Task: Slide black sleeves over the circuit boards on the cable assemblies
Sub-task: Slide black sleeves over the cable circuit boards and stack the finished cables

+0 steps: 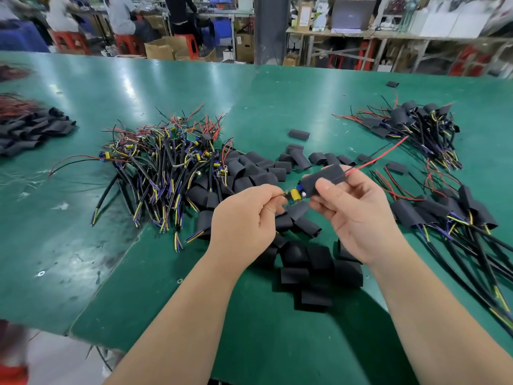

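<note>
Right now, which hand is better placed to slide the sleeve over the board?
Probably the right hand: it pinches the black sleeve, whose mouth meets the circuit board. The left hand pinches the board's other end, steadying it.

bench: glossy green work table (166, 87) | beyond: red plastic stools (69, 41), brown cardboard boxes (163, 48) | centre: grey pillar (270, 26) | far shelf: seemingly an open grey laptop (351, 15)

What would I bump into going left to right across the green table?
Heap of black sleeves → tangle of bare cables → left hand pinching a cable → circuit board → right hand holding a sleeve → sleeved cables.
</note>
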### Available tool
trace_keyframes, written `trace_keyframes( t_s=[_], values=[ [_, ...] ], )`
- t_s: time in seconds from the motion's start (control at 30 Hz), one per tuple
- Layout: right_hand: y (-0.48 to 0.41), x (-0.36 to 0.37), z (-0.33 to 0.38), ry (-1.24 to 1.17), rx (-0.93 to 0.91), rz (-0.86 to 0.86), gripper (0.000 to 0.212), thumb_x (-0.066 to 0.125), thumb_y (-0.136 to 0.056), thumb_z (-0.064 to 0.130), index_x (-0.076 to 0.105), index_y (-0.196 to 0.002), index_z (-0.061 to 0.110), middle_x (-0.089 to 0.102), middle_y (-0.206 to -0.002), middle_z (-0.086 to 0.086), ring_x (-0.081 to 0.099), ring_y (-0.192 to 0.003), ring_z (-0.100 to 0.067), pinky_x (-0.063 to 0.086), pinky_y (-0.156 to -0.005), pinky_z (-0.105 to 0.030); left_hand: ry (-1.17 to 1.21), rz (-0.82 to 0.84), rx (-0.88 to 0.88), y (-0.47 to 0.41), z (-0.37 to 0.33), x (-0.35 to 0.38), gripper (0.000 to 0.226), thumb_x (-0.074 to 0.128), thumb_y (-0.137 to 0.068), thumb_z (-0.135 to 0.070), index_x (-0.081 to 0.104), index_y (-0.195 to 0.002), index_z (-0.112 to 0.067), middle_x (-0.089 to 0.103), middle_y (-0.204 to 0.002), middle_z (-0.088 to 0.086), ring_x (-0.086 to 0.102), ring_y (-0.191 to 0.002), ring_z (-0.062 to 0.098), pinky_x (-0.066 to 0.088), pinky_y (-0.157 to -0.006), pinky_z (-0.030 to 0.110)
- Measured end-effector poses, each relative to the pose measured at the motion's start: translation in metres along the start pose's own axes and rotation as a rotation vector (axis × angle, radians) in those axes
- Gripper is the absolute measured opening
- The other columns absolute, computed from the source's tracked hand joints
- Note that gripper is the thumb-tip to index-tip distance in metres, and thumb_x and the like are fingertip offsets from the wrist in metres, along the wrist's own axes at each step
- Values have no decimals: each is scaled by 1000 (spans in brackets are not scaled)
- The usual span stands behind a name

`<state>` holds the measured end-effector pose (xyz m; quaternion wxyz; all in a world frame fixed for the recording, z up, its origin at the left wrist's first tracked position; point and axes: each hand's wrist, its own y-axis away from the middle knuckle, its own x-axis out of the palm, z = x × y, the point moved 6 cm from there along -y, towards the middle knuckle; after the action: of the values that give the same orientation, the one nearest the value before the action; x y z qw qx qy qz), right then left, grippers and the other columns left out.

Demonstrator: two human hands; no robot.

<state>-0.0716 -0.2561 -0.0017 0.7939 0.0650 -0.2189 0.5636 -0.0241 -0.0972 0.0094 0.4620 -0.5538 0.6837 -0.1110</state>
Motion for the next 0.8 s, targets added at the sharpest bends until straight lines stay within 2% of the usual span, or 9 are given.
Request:
trace_keyframes(
  t_s=[0.1, 0.2, 0.33, 0.4, 0.47, 0.53, 0.63, 0.73, 0.8],
  values=[
    [4, 9, 2, 203, -82, 78, 33, 77, -63, 18, 61, -92, 13, 74, -83, -3, 68, -74, -15, 53, -71, -25, -30, -5, 41, 0, -4, -1, 13, 58, -88, -11, 70, -86, -10, 62, -68, -12, 54, -63, 7, 45, -58, 25],
    [7, 13, -2, 129, -43, 94, 36, 77, -62, 18, 60, -93, 10, 75, -88, -6, 70, -78, -16, 54, -71, -25, -66, -18, 61, -1, -5, -3, 12, 59, -87, -10, 71, -85, -10, 56, -66, -13, 47, -60, 8, 43, -54, 26],
    [10, 15, -14, -3, 51, -1, 31, 74, -63, 16, 62, -90, 8, 74, -76, -3, 69, -67, -14, 56, -64, -24, -140, -23, 102, 1, -7, -3, 15, 58, -86, -13, 73, -85, -9, 68, -72, 0, 61, -63, 25, 48, -52, 36],
    [10, 14, -17, -61, 93, -49, 20, 73, -65, 16, 62, -82, 12, 72, -72, -1, 68, -62, -12, 55, -60, -23, -143, -50, 112, 1, -10, -3, 16, 58, -87, -16, 71, -82, -9, 67, -69, -1, 60, -62, 24, 48, -51, 36],
    [10, 15, -20, -133, 144, -47, 17, 71, -70, 19, 61, -82, 12, 73, -80, -4, 70, -65, -12, 54, -58, -21, -81, -80, 96, 0, -12, -5, 16, 58, -89, -17, 68, -79, -10, 58, -62, -6, 52, -57, 18, 45, -50, 35],
    [11, 15, -23, -195, 185, -55, 22, 71, -72, 23, 63, -88, 10, 73, -83, -9, 71, -71, -13, 54, -58, -20, 8, -94, 77, -2, -12, -5, 20, 58, -91, -18, 66, -76, -10, 50, -58, -9, 44, -52, 13, 42, -49, 36],
    [11, 15, -28, -262, 232, -91, 35, 72, -68, 28, 65, -94, 7, 73, -82, -8, 72, -74, -13, 53, -57, -19, 136, -104, 44, -2, -9, -5, 26, 55, -92, -21, 66, -72, -9, 51, -55, -4, 44, -51, 15, 40, -50, 37],
    [13, 18, -31, -323, 290, -108, 23, 71, -68, 29, 77, -77, 9, 75, -85, -10, 72, -68, -10, 53, -53, -16, 248, -99, -40, -2, -5, -4, 27, 57, -90, -23, 66, -70, -8, 55, -56, -4, 49, -52, 13, 42, -52, 34],
    [14, 22, -32, -344, 313, -99, 20, 71, -69, 29, 78, -71, 11, 75, -84, -10, 68, -60, -7, 52, -53, -15, 332, -96, -114, -2, -2, -2, 25, 60, -88, -20, 64, -66, -8, 53, -54, -8, 45, -51, 5, 40, -50, 24]
  ],
)
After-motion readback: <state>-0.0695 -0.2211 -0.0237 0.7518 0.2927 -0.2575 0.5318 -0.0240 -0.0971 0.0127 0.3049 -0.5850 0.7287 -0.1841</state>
